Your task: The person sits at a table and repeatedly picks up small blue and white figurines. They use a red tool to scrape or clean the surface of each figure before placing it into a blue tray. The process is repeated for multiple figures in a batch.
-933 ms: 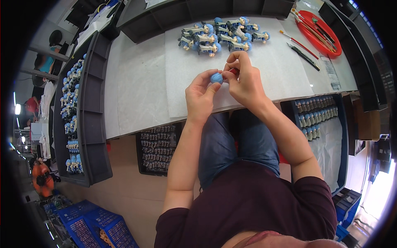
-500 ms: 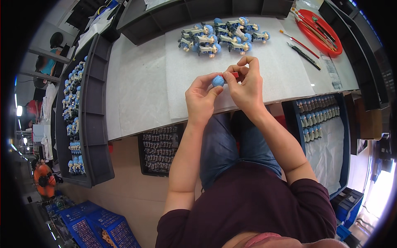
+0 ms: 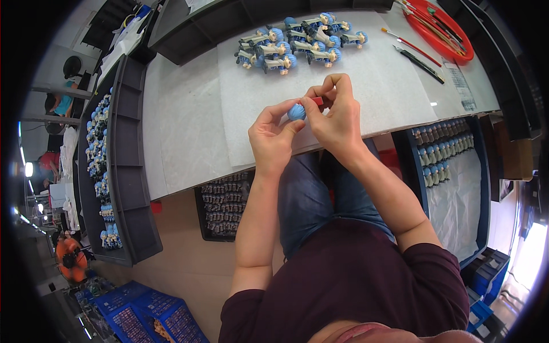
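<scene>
Between the thumb and fingers of my left hand (image 3: 271,137) is a small figurine (image 3: 296,112); its ribbed, light-blue hair faces up, and the rest is hidden by my fingers. My right hand (image 3: 336,120) is closed in a pinch right beside it, with a small red block-like piece (image 3: 318,102) showing between its thumb and fingers. What kind of piece it is I cannot make out. Both hands are above the near edge of a white sheet (image 3: 243,108). Beyond them, several blue-haired figurines (image 3: 277,48) lie in a cluster on the sheet.
A red-handled brush (image 3: 413,48) and a black pen-like tool (image 3: 420,64) lie right of the sheet, near a red dish (image 3: 466,57) of brushes. Dark trays (image 3: 132,171) of figurines stand left, and a blue-edged tray (image 3: 454,211) right. A dark divided tray (image 3: 200,35) borders the back.
The whole view has shifted slightly, with the figurine cluster now farther left and up. Both hands keep the same grip around the figurine and the red piece.
</scene>
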A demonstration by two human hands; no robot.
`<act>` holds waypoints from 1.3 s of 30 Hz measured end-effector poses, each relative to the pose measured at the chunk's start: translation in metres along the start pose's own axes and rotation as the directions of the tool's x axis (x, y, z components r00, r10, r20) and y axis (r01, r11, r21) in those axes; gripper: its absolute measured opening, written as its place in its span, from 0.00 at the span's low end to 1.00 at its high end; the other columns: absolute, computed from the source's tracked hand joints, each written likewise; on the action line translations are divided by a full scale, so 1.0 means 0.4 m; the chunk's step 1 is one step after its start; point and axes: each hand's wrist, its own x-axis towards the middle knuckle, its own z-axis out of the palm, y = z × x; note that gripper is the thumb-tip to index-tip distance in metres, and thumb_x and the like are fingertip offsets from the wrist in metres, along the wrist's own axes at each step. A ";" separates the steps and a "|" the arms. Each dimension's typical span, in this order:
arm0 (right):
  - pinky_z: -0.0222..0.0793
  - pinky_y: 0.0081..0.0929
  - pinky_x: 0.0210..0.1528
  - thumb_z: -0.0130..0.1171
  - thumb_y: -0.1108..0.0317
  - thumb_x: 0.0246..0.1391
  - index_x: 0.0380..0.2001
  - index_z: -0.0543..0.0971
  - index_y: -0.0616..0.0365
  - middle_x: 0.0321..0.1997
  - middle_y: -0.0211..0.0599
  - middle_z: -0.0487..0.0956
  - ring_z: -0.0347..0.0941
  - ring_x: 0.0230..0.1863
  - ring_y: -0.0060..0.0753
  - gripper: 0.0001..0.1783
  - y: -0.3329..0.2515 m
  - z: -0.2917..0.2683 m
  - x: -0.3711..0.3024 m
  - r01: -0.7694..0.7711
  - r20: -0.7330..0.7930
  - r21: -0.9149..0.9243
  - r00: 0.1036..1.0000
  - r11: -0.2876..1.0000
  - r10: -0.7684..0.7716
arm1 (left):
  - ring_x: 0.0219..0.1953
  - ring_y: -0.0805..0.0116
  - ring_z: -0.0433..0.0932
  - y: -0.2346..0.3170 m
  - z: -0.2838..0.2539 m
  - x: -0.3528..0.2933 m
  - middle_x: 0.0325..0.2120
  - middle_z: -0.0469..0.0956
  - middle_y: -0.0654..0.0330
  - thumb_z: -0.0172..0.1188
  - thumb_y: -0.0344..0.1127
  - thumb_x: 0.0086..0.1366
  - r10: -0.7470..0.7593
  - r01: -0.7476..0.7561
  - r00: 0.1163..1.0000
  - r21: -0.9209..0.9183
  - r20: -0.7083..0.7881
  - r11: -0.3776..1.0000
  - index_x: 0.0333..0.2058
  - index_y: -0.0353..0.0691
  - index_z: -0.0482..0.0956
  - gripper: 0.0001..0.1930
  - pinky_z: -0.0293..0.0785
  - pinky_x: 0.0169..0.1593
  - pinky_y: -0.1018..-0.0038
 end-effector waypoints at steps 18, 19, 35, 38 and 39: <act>0.68 0.22 0.23 0.58 0.81 0.46 0.33 0.60 0.60 0.24 0.42 0.77 0.75 0.23 0.29 0.17 0.016 -0.015 -0.001 0.017 -0.006 0.077 1.000 0.997 -0.016 | 0.45 0.69 0.74 0.002 0.001 0.001 0.43 0.76 0.51 0.60 0.14 0.49 0.018 -0.018 1.000 0.061 0.010 0.998 0.41 0.30 0.74 0.17 0.73 0.48 0.77; 0.68 0.22 0.23 0.58 0.81 0.46 0.33 0.60 0.60 0.24 0.42 0.77 0.75 0.23 0.29 0.17 0.021 -0.016 -0.005 0.026 0.008 0.067 1.000 0.997 -0.026 | 0.45 0.69 0.75 0.001 0.000 0.001 0.43 0.76 0.50 0.61 0.15 0.50 0.017 -0.018 1.000 0.072 0.017 0.997 0.41 0.30 0.74 0.17 0.72 0.49 0.77; 0.70 0.26 0.26 0.59 0.81 0.45 0.31 0.61 0.60 0.24 0.43 0.76 0.77 0.25 0.35 0.16 0.029 -0.053 -0.027 0.057 -0.005 0.039 0.998 0.998 -0.057 | 0.45 0.69 0.75 0.006 0.004 0.005 0.43 0.76 0.50 0.61 0.16 0.51 -0.022 0.025 0.999 0.079 -0.035 0.997 0.41 0.29 0.74 0.17 0.71 0.49 0.76; 0.69 0.25 0.25 0.58 0.81 0.45 0.31 0.61 0.60 0.25 0.43 0.77 0.76 0.24 0.34 0.16 0.021 -0.043 0.019 0.125 -0.054 0.108 0.991 0.986 -0.120 | 0.45 0.69 0.74 0.000 0.005 0.006 0.43 0.76 0.51 0.59 0.13 0.49 0.010 -0.008 1.000 0.071 -0.024 0.997 0.40 0.29 0.74 0.17 0.73 0.46 0.77; 0.69 0.25 0.25 0.59 0.82 0.44 0.30 0.61 0.60 0.25 0.42 0.77 0.76 0.24 0.33 0.16 0.009 -0.034 0.015 0.080 -0.011 0.110 0.997 0.991 -0.079 | 0.45 0.69 0.74 -0.004 0.000 0.004 0.42 0.76 0.51 0.59 0.13 0.49 0.015 -0.013 1.000 0.059 -0.020 0.998 0.40 0.29 0.74 0.17 0.73 0.47 0.77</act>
